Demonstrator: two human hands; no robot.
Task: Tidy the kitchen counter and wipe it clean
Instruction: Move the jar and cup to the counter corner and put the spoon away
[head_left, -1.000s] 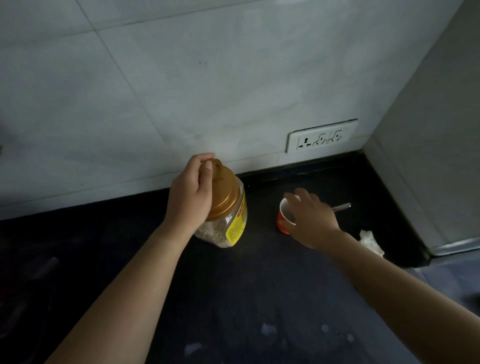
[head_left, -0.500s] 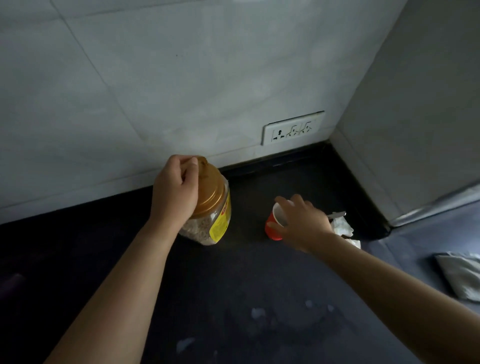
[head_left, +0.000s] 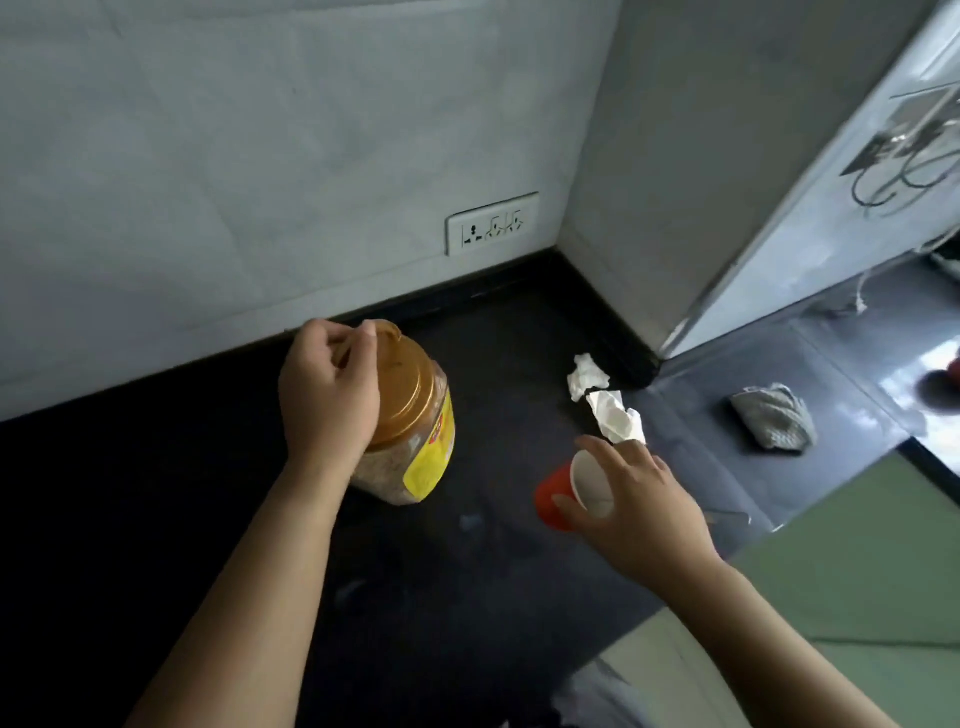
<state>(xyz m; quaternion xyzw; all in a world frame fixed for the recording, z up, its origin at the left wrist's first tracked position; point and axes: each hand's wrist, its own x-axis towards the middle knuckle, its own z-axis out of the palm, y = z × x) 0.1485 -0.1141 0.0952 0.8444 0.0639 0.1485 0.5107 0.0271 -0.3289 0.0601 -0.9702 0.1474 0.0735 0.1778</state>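
While the left hand (head_left: 327, 400) curled its fingers round the gold lid (head_left: 408, 387) of the jar (head_left: 428, 465) standing on the dark table (head_left: 197, 493), the right hand (head_left: 641, 501) gripped a tilted red paper cup (head_left: 553, 501), crumpled tissues (head_left: 615, 418) lying just beyond.

one jar (head_left: 418, 436), one cup (head_left: 551, 500), two tissues (head_left: 587, 375)

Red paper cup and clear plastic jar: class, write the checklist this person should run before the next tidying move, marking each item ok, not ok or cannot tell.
1. Left hand grips gold-lidded clear plastic jar: ok.
2. Right hand holds red paper cup: ok.
3. Cup upright: not ok, tilted.
4. Jar lid tight: cannot tell.
5. Crumpled white tissues off black counter: not ok.
6. Grey cloth ready for wiping: ok, lying at right.
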